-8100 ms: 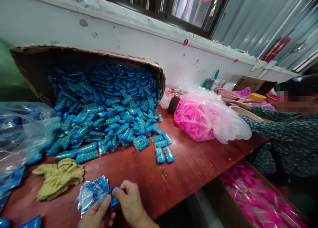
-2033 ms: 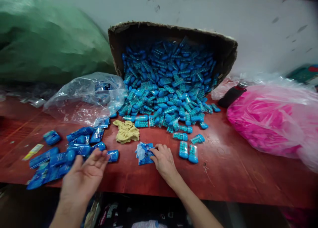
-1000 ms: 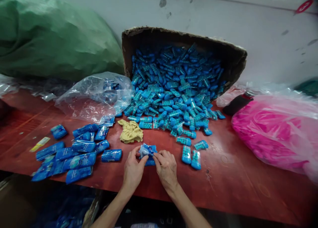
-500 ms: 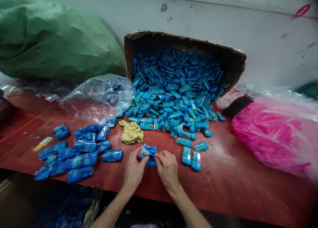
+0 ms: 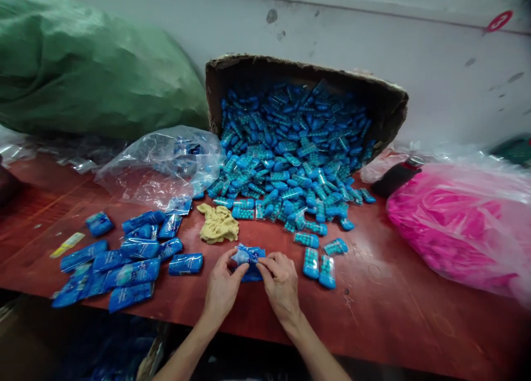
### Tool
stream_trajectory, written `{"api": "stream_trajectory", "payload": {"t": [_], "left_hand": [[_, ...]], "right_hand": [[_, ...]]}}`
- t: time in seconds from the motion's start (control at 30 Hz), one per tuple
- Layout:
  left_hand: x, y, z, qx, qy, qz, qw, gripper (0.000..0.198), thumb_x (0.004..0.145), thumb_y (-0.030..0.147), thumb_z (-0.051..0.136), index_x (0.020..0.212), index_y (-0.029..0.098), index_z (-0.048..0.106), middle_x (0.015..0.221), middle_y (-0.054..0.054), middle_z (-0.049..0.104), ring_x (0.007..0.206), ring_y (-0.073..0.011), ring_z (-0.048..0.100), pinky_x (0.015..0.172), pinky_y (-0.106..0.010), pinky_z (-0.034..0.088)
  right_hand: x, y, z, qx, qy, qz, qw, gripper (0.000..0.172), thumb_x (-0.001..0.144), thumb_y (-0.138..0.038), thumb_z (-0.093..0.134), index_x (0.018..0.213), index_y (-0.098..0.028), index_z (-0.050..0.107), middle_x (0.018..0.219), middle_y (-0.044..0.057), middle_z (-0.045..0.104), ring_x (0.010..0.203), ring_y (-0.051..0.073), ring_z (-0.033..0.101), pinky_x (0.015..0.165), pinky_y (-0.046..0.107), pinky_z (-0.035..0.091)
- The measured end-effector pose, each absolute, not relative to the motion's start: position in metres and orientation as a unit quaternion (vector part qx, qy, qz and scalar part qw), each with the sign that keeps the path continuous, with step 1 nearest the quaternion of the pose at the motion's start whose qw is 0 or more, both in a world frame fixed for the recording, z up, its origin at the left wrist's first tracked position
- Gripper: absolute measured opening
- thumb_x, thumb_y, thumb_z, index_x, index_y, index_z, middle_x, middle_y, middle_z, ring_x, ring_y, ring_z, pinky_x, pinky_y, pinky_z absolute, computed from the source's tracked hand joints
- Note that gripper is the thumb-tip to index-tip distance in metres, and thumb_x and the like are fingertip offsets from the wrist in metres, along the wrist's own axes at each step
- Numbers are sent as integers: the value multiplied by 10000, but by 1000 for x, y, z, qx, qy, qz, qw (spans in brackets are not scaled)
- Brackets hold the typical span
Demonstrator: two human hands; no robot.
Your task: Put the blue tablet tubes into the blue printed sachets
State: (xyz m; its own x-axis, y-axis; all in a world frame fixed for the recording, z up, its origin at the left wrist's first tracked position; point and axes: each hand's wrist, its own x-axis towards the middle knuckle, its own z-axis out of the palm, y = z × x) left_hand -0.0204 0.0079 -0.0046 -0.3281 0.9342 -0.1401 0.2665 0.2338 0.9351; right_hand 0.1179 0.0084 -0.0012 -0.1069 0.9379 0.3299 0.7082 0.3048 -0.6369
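Note:
Between my two hands, low over the red tabletop, is a blue printed packet, partly covered by the fingers. My left hand pinches its left side with thumb and forefinger. On the right side, my right hand pinches it the same way. Just beyond lies a crumpled yellow cloth. To the left are several blue wrapped packets, some overlapping, with one lone packet nearest my left hand. Right of my right hand sit a few clear-fronted blue packs with rows of turquoise balls.
A cardboard box on its side spills a heap of blue packs. Around it are a clear plastic bag, a green sack, a black bottle and a bag of pink items. A yellow strip lies at left.
My fingers have shifted slightly on the blue packet, and more of its printed surface shows between them. The view has moved a little; the other things lie as before.

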Motion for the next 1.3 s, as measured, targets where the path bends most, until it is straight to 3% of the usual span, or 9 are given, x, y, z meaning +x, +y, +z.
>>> {"api": "stream_trajectory", "payload": {"t": [0.13,0.2,0.27,0.37,0.43,0.77,1.1,1.2,1.3], "left_hand": [[-16,9,-1,371,637,410,536,268,622,398,609,723,150,602,437,51,496,374,-85,407,365,-198,289],[-15,9,0,342,607,422,580,257,643,407,593,642,151,571,380,71,430,337,-62,350,343,-178,243],[-14,8,0,326,587,444,594,246,641,390,608,642,148,565,405,63,459,352,-56,373,346,-166,254],[-10,5,1,312,578,454,602,242,623,378,634,647,147,564,413,56,483,354,-55,391,344,-159,265],[-7,4,1,301,575,458,607,250,613,384,640,655,150,564,390,59,478,336,-56,387,340,-161,271],[6,4,-4,271,621,489,549,285,575,379,654,690,129,584,459,42,546,356,-73,446,326,-182,333],[6,3,5,222,558,456,657,330,545,420,688,631,139,537,441,51,520,350,-74,443,319,-187,305],[3,0,8,220,572,441,656,342,532,418,703,621,135,532,432,52,512,350,-61,434,322,-173,281],[1,-2,10,189,582,430,664,367,530,446,700,623,152,501,413,53,508,352,-65,440,326,-168,274]], "right_hand": [[118,4,8,-529,-696,241,422,113,789,-205,568,843,-238,662,827,29,598,808,180,531,745,314,388],[118,5,8,-534,-633,314,465,234,745,-209,606,975,-240,629,941,44,597,878,192,534,790,327,405],[117,8,7,-536,-540,428,488,359,711,-227,625,1067,-209,583,969,54,608,854,190,557,772,321,434],[116,14,6,-497,-428,591,470,197,721,-272,592,864,-145,643,733,17,635,641,145,559,628,269,452],[113,16,5,-484,-402,621,467,167,724,-289,586,723,-130,638,621,-9,605,564,117,519,578,243,429],[99,2,-12,-549,-426,535,481,180,782,-311,514,697,-157,555,587,-35,529,540,106,478,500,203,394],[101,-2,-3,-570,-477,471,475,311,838,-393,439,609,-187,479,515,-51,463,468,96,433,441,198,349],[115,-2,7,-577,-579,385,428,385,875,-361,394,541,-186,470,516,-40,447,504,102,424,491,209,340],[145,3,12,-623,-656,188,382,322,878,-342,403,643,-191,564,654,21,548,655,156,489,619,259,365]]}}
